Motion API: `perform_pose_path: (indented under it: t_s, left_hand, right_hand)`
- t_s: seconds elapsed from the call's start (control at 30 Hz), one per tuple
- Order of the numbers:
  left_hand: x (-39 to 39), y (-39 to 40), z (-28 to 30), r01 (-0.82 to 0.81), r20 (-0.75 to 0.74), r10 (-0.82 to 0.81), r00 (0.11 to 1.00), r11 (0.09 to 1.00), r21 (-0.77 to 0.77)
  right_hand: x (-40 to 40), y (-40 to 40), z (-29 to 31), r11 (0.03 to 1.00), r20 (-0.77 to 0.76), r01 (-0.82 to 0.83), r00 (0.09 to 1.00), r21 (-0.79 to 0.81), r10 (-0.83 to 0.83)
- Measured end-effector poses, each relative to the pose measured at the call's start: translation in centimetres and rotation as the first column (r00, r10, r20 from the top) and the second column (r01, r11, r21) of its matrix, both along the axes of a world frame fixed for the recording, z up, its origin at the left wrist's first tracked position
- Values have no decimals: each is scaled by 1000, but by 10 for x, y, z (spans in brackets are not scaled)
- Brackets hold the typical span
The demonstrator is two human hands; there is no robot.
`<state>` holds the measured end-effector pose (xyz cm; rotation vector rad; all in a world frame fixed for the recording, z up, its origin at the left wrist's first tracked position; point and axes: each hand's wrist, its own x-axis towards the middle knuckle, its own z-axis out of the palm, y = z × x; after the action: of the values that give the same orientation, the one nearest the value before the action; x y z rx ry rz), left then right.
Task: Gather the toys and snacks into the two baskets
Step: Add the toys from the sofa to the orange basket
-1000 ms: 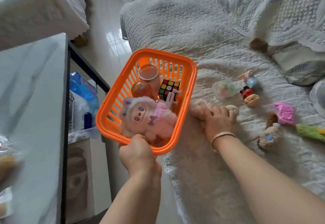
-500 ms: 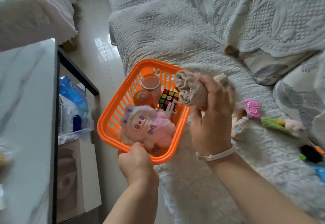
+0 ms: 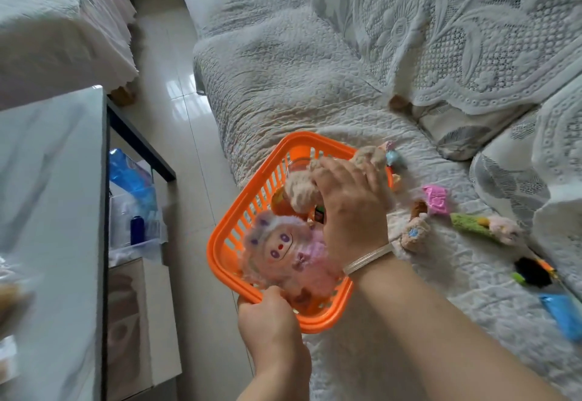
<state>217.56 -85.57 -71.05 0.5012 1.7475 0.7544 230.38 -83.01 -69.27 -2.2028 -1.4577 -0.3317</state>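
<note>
no readable text, labels, brands or numbers on anything

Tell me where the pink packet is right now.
In the head view the pink packet lies on the sofa cover, right of the orange basket, just beyond the green plush.

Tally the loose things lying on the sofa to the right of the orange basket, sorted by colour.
Pink: 1, the pink packet
Green: 1, the green and pink plush
Beige: 1, the small beige plush
Black: 1, the black toy
Blue: 1, the blue packet
Total: 5. The small things behind the right hand are too hidden to count.
</note>
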Motion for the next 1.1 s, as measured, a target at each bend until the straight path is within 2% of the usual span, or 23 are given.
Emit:
perform_pose_path:
  t_s: [0.13,0.23,0.27,0.33,0.4,0.47,0.5,0.57,0.6,0.67,0.73,0.8,0.9,0.93,1.03,1.1]
  left_hand:
    - [-4,3,-4,23,-32,-22,999,999,27]
    - [-8,5,-8,28,-53,-27,998,999,26]
    - [-9,5,-9,30,-60,-28,998,999,25]
    - [-11,5,-12,35,-59,-33,998,999,25]
    - [-11,4,-14,47,-64,-45,997,998,31]
    - [-8,4,-15,58,-59,-57,997,998,18]
    - [-5,4,-17,59,-53,-58,997,998,10]
    - [0,4,-21,60,-41,-60,997,998,-2]
    - [4,5,-22,59,-36,-60,998,998,-8]
    - [13,6,-24,58,-23,-59,998,998,-11]
    - [18,9,-26,55,-23,-55,998,998,6]
    - [23,13,-30,62,-37,-61,997,998,13]
    - [28,18,-37,74,-47,-73,996,997,10]
    - [29,18,-38,77,-44,-77,996,997,12]
    - [32,20,-40,86,-37,-85,996,996,22]
    - [33,19,-41,95,-47,-94,994,995,24]
  right_hand:
    - [9,-8,-12,989,-43,-61,998,-132,56]
    - [6,-10,-15,951,-233,-162,967,-262,101]
    - [5,-9,-15,923,-275,-190,956,-335,98]
    - [4,-9,-14,842,-273,-198,960,-501,64]
    - [6,-9,-15,775,-267,-200,963,-599,41]
    - [6,-12,-17,811,-304,-224,951,-541,59]
    - [7,-14,-19,865,-319,-225,944,-449,81]
    - [10,-20,-23,977,-339,-142,937,-159,81]
    - [13,-25,-26,998,-324,-54,945,13,55]
    - [26,-36,-35,966,-311,162,946,204,-93]
    - [45,-48,-51,898,-364,380,886,220,-286]
    - [67,-60,-78,864,-381,503,807,41,-451]
    - [83,-71,-117,782,-326,493,719,-382,-613]
    - [85,-71,-125,745,-320,469,697,-474,-642]
    - [88,-68,-146,690,-429,427,559,-585,-710]
    - [90,-69,-156,680,-440,449,530,-580,-725]
